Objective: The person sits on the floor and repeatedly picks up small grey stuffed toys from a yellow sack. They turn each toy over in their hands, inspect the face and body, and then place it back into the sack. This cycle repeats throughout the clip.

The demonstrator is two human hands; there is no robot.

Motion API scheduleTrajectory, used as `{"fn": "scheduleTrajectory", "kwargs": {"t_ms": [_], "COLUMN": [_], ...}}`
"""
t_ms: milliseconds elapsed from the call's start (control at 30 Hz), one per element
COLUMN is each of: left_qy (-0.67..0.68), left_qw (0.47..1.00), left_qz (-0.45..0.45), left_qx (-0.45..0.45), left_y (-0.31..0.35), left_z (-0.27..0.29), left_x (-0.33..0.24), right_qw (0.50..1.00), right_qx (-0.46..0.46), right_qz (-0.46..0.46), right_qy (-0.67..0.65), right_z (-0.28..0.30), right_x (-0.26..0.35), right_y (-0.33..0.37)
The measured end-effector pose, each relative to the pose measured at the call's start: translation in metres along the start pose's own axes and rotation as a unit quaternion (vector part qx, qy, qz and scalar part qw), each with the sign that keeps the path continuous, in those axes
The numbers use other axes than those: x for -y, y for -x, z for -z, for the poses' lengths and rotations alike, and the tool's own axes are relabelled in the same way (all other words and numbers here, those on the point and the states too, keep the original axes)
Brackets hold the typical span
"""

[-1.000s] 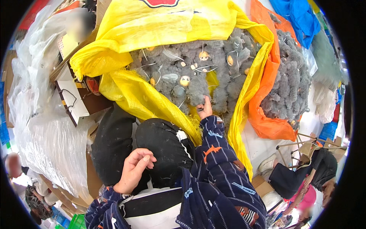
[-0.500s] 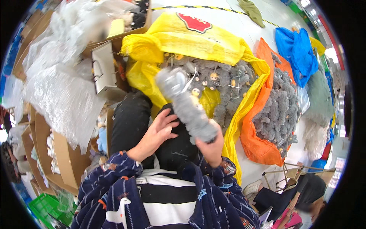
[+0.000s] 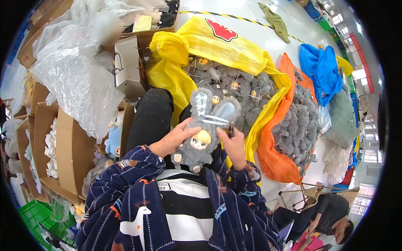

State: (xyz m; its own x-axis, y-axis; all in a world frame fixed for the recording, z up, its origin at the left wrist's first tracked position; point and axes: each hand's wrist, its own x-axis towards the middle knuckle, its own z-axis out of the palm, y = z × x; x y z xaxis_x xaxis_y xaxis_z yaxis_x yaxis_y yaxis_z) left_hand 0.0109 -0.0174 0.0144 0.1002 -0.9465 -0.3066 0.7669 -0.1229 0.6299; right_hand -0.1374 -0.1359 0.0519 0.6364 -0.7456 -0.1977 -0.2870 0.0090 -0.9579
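I have both bare hands on or near one grey plush doll with rabbit ears (image 3: 200, 141), held up over the lap with its moulded face toward my head camera and its ears pointing away from the wearer. The left hand (image 3: 172, 140) has it by one side, thumb over the front and fingers partly hidden in the fur, so I count that grip as closed on the doll. The right hand (image 3: 234, 147) is half curled beside the other ear, with something small and dark at its fingertips; I cannot tell what that is, nor whether the fingers pinch it. A white band (image 3: 215, 120) crosses near the base of the ears. Beyond the knees, more grey dolls (image 3: 251, 104) fill the open yellow sack (image 3: 247, 56). I judge the step in hand to be steadying this single doll face-up and handling it around the ears; the next move, to my mind, calls for firm support from the left and a light right touch that clears the band without snagging the fur
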Motion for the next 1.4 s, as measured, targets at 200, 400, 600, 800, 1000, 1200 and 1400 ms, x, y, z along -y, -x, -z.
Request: {"fn": "scheduleTrajectory", "kwargs": {"t_ms": [200, 400, 600, 800, 1000, 1200, 1400], "left_qy": [-0.103, -0.025, -0.22, -0.059, -0.091, -0.146, 0.066], "left_qw": [0.985, 0.994, 0.973, 0.997, 0.995, 0.987, 0.996], "left_qz": [-0.077, -0.063, 0.074, 0.042, 0.017, 0.003, 0.014], "left_qx": [-0.118, -0.088, 0.014, -0.008, -0.036, -0.074, -0.051], "left_y": [0.002, 0.011, 0.037, 0.028, 0.021, 0.015, 0.01], "left_z": [0.003, -0.006, 0.002, 0.011, 0.01, 0.005, 0.015], "left_x": [0.008, 0.005, 0.014, 0.019, 0.018, 0.015, 0.015], "right_qw": [0.983, 0.917, 0.968, 0.986, 0.96, 0.938, 0.863], "right_qx": [-0.016, -0.092, -0.102, 0.032, 0.041, 0.013, -0.005], "right_qz": [-0.046, -0.128, -0.074, 0.074, 0.171, -0.219, -0.154], "right_qy": [-0.175, -0.367, -0.218, 0.144, 0.218, -0.267, -0.482], "right_z": [-0.03, -0.046, -0.03, -0.009, -0.016, -0.018, 0.004], "right_x": [-0.024, -0.039, -0.046, -0.019, -0.024, -0.023, -0.029], "right_y": [-0.001, -0.003, -0.007, 0.026, 0.036, 0.025, 0.015]}}
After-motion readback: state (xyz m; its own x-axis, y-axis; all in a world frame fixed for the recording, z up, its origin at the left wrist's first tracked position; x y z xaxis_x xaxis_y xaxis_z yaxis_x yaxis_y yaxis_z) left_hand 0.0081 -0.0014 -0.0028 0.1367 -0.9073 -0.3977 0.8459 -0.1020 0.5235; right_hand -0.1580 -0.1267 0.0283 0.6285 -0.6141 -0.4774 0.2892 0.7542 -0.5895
